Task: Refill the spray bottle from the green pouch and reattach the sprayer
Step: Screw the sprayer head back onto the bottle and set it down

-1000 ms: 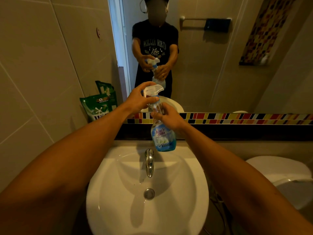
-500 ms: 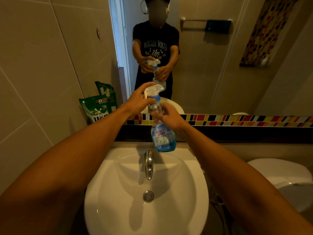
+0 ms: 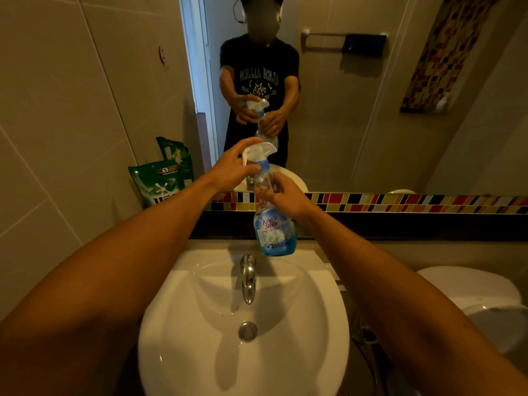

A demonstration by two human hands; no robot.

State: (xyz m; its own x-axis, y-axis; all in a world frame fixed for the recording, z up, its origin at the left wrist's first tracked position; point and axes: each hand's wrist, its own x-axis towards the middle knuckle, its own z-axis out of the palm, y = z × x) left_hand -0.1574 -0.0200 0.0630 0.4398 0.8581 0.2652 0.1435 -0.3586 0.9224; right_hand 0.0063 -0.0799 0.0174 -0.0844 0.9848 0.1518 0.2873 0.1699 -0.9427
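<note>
I hold a clear spray bottle with a blue label upright above the back of the sink. My right hand grips its neck and shoulder. My left hand grips the white and blue sprayer head that sits on the bottle's top, thumb on the blue collar. Blue liquid shows only at the bottle's bottom. The green pouch stands on the ledge at the left, leaning against the tiled wall.
A white sink with a chrome tap and drain lies below my hands. A mirror ahead reflects me and the bottle. A white toilet is at the right. A mosaic tile strip runs under the mirror.
My left hand's fingers have shifted round the sprayer head, which now points more to the right. The bottle stays in the same place in my right hand.
</note>
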